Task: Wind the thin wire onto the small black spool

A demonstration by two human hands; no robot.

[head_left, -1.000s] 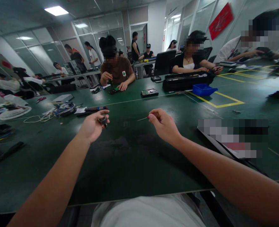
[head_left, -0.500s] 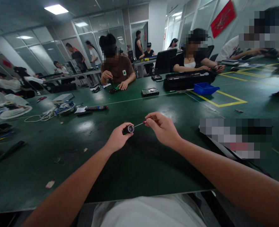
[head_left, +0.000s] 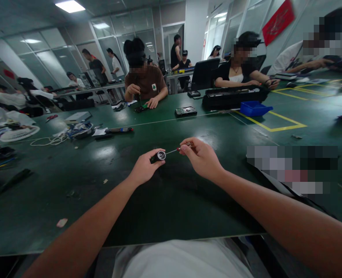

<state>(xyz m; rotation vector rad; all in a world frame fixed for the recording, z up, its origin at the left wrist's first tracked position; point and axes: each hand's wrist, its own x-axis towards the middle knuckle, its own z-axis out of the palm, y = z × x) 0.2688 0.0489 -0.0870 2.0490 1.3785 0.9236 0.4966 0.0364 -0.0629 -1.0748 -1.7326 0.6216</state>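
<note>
My left hand (head_left: pixel 144 168) is closed around a small black cylindrical part (head_left: pixel 160 155), whose round silvery open end faces me and to the right. Fingers and thumb cover most of its body, so its exact kind does not show. In my right hand (head_left: pixel 201 156) is a screwdriver (head_left: pixel 172 151) with a thin metal shaft, a red collar and a clear handle. The shaft points left, and its tip meets the round end of the black part. Both hands are held above the green table (head_left: pixel 171 208), near its front edge.
Ahead lie a hard drive (head_left: pixel 185 111), a blue tray (head_left: pixel 254 109) and a long black device (head_left: pixel 234 97). On the left are a cable bundle (head_left: pixel 80 130), a pen-like tool (head_left: pixel 119 130) and a white fan grille (head_left: pixel 19 133). A person (head_left: pixel 146 83) works across the table.
The view has shifted slightly. Both hands keep their hold, and the black part's round end looks turned a little more toward me. The screwdriver tip stays at it.
</note>
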